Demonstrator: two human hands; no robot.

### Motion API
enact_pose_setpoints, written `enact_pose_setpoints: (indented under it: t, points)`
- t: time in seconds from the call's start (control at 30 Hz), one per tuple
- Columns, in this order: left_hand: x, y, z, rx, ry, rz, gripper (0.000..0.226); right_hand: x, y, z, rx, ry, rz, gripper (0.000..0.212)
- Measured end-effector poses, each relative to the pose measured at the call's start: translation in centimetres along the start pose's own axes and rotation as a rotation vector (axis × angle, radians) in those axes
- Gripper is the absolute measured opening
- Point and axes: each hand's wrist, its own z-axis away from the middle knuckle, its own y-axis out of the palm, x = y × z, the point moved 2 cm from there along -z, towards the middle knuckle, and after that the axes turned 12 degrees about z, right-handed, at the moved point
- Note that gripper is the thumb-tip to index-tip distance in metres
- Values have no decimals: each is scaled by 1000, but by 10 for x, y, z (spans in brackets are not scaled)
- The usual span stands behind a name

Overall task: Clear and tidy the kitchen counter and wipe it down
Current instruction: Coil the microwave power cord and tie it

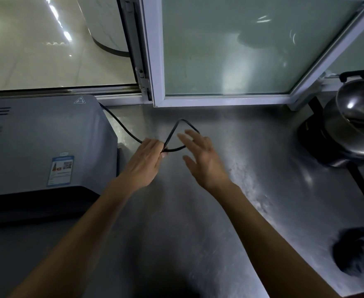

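Note:
A black power cord [121,125] runs from behind the grey oven [37,143] on the left and makes a loop over the steel counter [230,201]. My left hand [143,162] grips the cord where the loop crosses itself. My right hand [200,158] hovers just right of the loop with its fingers spread, and the loop's far side passes behind its fingertips. Whether those fingers touch the cord is unclear.
A steel pot with a lid [357,117] sits on a black burner at the right edge. A dark bundle [357,252] lies at the counter's near right. A white-framed window [219,50] stands along the back, and its left part is open.

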Motion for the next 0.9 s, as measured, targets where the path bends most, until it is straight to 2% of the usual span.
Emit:
enact_pose_setpoints:
  t: [0.1, 0.23, 0.33, 0.4, 0.53, 0.6, 0.83, 0.9]
  points:
    - [0, -5, 2, 34, -31, -16, 3, 7, 8, -4, 11, -46, 42, 69]
    - [4, -8, 9, 50, 22, -134, 6, 6, 15, -10, 26, -69, 43, 71]
    - [7, -11, 13, 54, 62, -131, 7, 6, 19, -14, 63, -90, 75, 70]
    - [7, -13, 14, 68, 66, -93, 9, 5, 20, -16, 60, -95, 71, 62]
    - [4, -18, 13, 30, 58, 5, 16, 5, 20, -21, -6, -107, 53, 25]
    - [3, -20, 13, 3, 39, 35, 20, 5, 21, -21, -24, -114, 45, 15]
    - [9, -17, 21, -88, -15, 27, 26, 9, 16, -21, -99, -14, -64, 14]
    - [18, -14, 24, -99, -53, 36, 34, 9, 14, -23, -122, 20, -111, 11]
